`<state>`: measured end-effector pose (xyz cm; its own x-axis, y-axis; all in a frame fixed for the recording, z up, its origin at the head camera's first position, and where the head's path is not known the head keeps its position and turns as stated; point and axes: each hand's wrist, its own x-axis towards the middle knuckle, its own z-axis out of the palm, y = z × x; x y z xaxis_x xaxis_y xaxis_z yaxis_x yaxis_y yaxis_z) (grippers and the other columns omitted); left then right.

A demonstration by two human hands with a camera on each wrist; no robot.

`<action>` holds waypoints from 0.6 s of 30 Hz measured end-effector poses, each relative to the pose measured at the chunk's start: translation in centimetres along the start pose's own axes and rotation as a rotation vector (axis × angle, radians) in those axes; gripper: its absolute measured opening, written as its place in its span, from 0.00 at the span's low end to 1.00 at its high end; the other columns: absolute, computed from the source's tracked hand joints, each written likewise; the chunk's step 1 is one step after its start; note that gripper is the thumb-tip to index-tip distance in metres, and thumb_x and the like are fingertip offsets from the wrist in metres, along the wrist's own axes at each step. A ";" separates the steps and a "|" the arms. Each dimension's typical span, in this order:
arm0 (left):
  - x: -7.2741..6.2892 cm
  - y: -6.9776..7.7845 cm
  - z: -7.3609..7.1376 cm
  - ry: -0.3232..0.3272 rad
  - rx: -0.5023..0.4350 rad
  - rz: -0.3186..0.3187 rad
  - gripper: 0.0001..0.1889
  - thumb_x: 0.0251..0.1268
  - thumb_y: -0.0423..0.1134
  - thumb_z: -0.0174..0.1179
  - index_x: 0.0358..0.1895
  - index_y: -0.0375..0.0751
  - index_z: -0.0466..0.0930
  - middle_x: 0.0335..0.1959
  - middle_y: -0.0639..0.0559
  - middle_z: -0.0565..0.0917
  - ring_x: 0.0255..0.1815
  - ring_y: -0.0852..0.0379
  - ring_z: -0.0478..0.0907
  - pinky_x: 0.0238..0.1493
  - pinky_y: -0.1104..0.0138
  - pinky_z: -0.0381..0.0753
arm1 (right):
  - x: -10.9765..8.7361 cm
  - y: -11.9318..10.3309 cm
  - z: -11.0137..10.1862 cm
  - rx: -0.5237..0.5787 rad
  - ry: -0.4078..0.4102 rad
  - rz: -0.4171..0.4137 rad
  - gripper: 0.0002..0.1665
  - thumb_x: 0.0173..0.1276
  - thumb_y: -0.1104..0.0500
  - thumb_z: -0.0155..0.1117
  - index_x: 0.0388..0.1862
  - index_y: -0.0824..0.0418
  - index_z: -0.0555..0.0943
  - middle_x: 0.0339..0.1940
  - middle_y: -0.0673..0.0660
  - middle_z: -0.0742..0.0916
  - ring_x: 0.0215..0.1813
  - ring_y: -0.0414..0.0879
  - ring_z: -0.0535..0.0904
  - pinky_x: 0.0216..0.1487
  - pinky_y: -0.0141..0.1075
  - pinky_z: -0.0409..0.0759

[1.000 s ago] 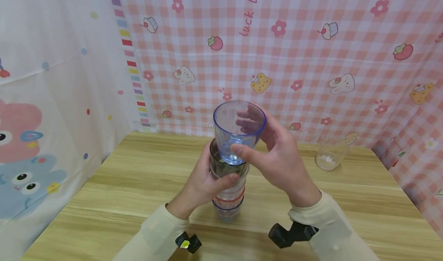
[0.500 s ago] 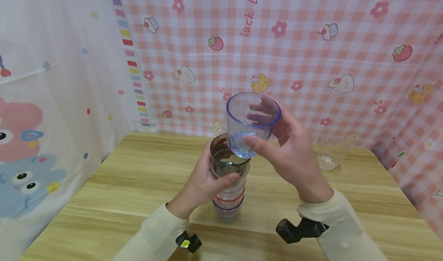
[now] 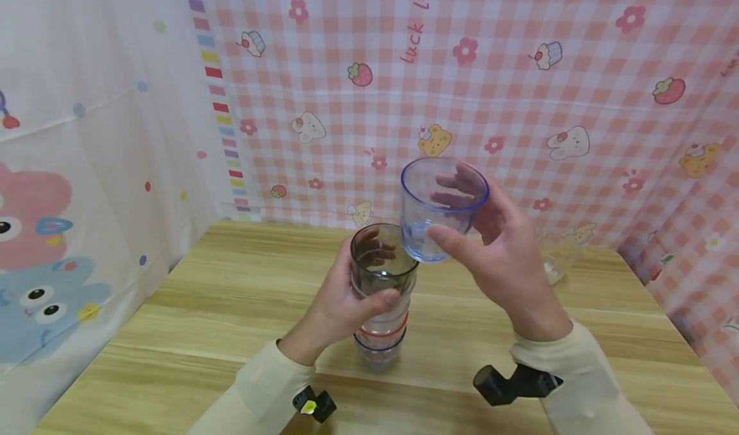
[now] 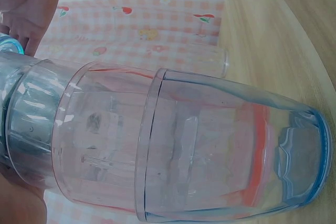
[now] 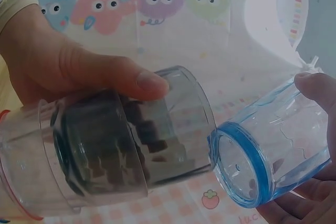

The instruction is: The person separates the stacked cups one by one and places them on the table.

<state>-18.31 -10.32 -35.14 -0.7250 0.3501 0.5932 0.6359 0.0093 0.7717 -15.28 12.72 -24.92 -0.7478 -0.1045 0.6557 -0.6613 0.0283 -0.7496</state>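
Upright on the table stands a stack of nested clear cups (image 3: 380, 342), one with a red rim and a lower one with a dark blue rim. A smoky grey cup (image 3: 381, 258) forms the top of it. My left hand (image 3: 343, 303) grips the stack near that top cup, thumb across the front. In my right hand (image 3: 502, 255) is a blue-tinted clear cup (image 3: 430, 239), pinched between thumb and fingers, slightly tilted. Its base sits just right of the grey cup's rim; in the right wrist view the blue base (image 5: 244, 166) overlaps that rim.
A clear cup (image 3: 560, 258) stands at the back right of the wooden table (image 3: 202, 307), partly behind my right hand. A pink checked cloth (image 3: 346, 101) hangs behind the table, and a white patterned cloth (image 3: 115, 185) hangs at the left.
My right hand has lifted the blue-tinted cup up and out of the grey cup's mouth, then carried it to the right. My left hand and the stack have stayed in place.
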 end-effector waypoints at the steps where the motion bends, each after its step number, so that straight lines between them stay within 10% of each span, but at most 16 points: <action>1: 0.0 0.0 0.0 0.002 0.007 -0.001 0.55 0.64 0.73 0.69 0.82 0.42 0.58 0.69 0.37 0.79 0.70 0.39 0.79 0.73 0.61 0.80 | 0.0 0.0 -0.1 -0.001 0.003 0.005 0.43 0.65 0.77 0.71 0.79 0.61 0.73 0.68 0.57 0.87 0.66 0.45 0.87 0.68 0.33 0.82; 18: 0.1 -0.2 0.1 0.004 -0.014 0.028 0.52 0.66 0.70 0.70 0.80 0.40 0.58 0.68 0.34 0.79 0.69 0.36 0.80 0.72 0.61 0.81 | -1.1 0.9 -2.7 -0.127 0.059 0.062 0.40 0.70 0.72 0.72 0.80 0.59 0.73 0.69 0.54 0.86 0.67 0.42 0.85 0.69 0.26 0.79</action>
<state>-18.52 -10.18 -35.29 -0.7080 0.3467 0.6152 0.6520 -0.0137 0.7581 -15.20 15.57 -26.06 -0.7870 -0.0399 0.6157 -0.6134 0.1584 -0.7737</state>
